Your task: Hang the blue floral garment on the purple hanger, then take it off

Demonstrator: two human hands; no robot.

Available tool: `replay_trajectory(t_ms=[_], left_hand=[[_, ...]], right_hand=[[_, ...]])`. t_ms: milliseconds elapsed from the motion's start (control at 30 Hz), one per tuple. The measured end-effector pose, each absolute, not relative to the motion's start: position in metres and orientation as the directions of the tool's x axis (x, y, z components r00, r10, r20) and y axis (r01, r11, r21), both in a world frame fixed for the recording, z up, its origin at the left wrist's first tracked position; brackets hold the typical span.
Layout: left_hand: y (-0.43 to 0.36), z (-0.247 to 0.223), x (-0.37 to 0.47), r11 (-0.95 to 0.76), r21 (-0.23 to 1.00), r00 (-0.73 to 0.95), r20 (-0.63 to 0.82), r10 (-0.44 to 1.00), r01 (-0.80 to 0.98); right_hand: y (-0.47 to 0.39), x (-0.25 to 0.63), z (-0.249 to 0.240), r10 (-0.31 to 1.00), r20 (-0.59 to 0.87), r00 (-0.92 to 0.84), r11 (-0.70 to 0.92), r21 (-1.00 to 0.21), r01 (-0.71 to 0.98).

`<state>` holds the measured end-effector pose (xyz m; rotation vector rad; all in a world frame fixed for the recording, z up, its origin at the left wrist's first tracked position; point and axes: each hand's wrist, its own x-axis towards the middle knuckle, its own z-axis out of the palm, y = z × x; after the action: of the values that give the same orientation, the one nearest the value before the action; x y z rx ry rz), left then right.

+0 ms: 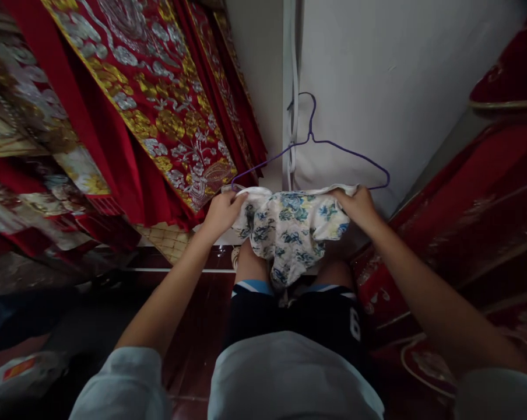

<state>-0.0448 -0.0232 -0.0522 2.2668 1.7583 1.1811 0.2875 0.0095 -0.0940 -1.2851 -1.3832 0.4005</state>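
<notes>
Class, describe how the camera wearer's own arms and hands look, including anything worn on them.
Short, pale blue-grey fabric sleeves cover the upper arms; the forearms are bare. The left hand and right hand are gloveless, with no watch or bracelet visible.

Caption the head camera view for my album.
Left hand and right hand hold floral cloth against a purple hanger.

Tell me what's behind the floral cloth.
Purple hanger: hook and sloping arms visible above the floral cloth, white wall beyond. Anything lower on the hanger is covered; can't confirm a bottom bar. Bare legs partly covered too.
</notes>
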Motion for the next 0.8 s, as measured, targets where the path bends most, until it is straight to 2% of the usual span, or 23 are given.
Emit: replay_trajectory(t_ms=[133, 200, 367, 533, 667, 733, 800], left_hand=[[-0.017, -0.048, -0.038, -0.352, 0.515, -0.003, 0.567, 0.824, 0.781], [-0.023, -0.05, -0.039, -0.367, 0.503, -0.015, 0.605, 0.796, 0.783], [-0.043, -0.055, -0.045, -0.479, 0.395, 0.099, 0.682, 0.724, 0.783], [-0.03, -0.037, -0.038, -0.583, 0.38, 0.127, 0.752, 0.647, 0.718], [-0.006, -0.019, -0.008, -0.69, 0.348, 0.219, 0.776, 0.592, 0.635], [0.005, -0.016, 0.008, -0.68, 0.356, 0.219, 0.764, 0.607, 0.641], [0.012, -0.015, 0.018, -0.627, 0.396, 0.133, 0.768, 0.627, 0.671]], right_hand=[[0.002, 0.287, -0.086, 0.851, 0.456, 0.263, 0.296, -0.828, 0.477], [0.001, 0.287, -0.086, 0.858, 0.438, 0.267, 0.267, -0.826, 0.497], [0.002, 0.293, -0.09, 0.846, 0.473, 0.246, 0.294, -0.799, 0.525], [0.008, 0.295, -0.095, 0.82, 0.493, 0.291, 0.273, -0.783, 0.558], [0.006, 0.292, -0.095, 0.817, 0.502, 0.284, 0.31, -0.797, 0.518], [0.0, 0.292, -0.094, 0.848, 0.473, 0.24, 0.319, -0.816, 0.482], [-0.007, 0.298, -0.09, 0.839, 0.503, 0.205, 0.356, -0.795, 0.492]])
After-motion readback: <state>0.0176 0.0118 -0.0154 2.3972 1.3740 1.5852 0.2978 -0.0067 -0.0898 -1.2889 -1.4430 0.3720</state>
